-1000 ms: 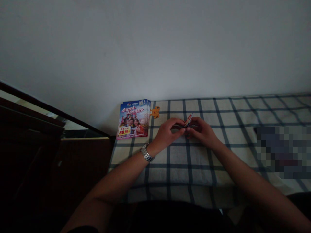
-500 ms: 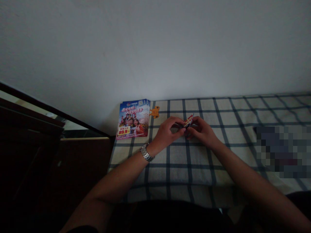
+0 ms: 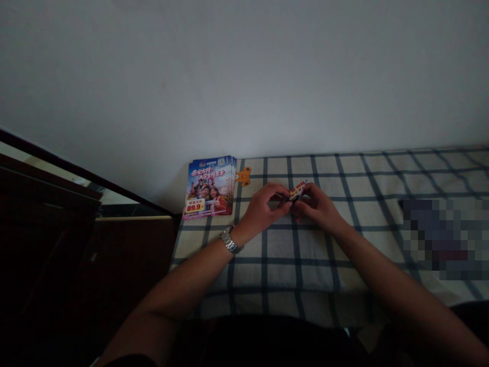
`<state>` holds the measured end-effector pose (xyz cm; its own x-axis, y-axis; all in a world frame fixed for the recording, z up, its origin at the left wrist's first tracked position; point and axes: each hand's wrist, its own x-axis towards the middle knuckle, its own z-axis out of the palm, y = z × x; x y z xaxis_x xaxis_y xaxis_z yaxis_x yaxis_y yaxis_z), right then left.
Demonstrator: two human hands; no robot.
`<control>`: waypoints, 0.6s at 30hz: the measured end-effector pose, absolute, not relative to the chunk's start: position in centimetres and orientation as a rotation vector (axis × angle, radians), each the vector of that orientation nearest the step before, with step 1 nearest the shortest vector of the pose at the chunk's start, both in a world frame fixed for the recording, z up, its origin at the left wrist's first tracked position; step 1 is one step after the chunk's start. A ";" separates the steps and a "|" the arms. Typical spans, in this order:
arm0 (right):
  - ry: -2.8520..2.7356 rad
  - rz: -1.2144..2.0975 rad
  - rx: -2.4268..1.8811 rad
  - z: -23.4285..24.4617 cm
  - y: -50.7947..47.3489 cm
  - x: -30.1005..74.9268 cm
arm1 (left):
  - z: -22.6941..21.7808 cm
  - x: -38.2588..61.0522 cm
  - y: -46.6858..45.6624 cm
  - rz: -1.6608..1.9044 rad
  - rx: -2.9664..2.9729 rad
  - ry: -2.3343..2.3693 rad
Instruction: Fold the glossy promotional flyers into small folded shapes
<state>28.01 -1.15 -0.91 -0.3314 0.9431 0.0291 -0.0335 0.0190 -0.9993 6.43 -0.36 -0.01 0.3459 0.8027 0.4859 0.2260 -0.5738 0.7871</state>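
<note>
Both of my hands meet over the checked cloth (image 3: 305, 255) near the wall. My left hand (image 3: 263, 209), with a metal watch (image 3: 231, 240) on its wrist, pinches one end of a small folded piece of printed paper (image 3: 297, 191). My right hand (image 3: 319, 206) pinches the other end of the same piece. The folded paper is red, white and blue and sticks up a little between the fingertips. A stack of colourful flyers (image 3: 209, 186) lies to the left of my hands against the wall.
A small orange folded paper shape (image 3: 243, 176) lies beside the flyers. Dark wooden furniture (image 3: 76, 244) stands at the left, below the cloth's edge. A blurred-out patch (image 3: 443, 237) covers part of the cloth at the right. A plain wall (image 3: 244, 76) rises behind.
The folded paper has tilted slightly flatter between my fingertips. My hands have stayed in the same spot.
</note>
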 end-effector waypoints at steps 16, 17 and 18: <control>-1.449 1.465 -1.036 -0.6 -1.2 27.8 | 0.2 6.5 -0.6 1.247 2.092 0.931; -1.451 1.467 -1.037 -0.7 -1.2 27.9 | 0.2 6.4 -0.6 1.258 2.091 0.927; -1.453 1.469 -1.037 -0.7 -1.2 27.9 | 0.2 6.4 -0.5 1.266 2.088 0.924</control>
<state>27.90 -1.18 -0.69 -0.3377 0.9411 -0.0139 0.0035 -0.0135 -0.9999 6.42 -0.53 0.21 0.3288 0.7727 0.5430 0.2813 -0.6290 0.7248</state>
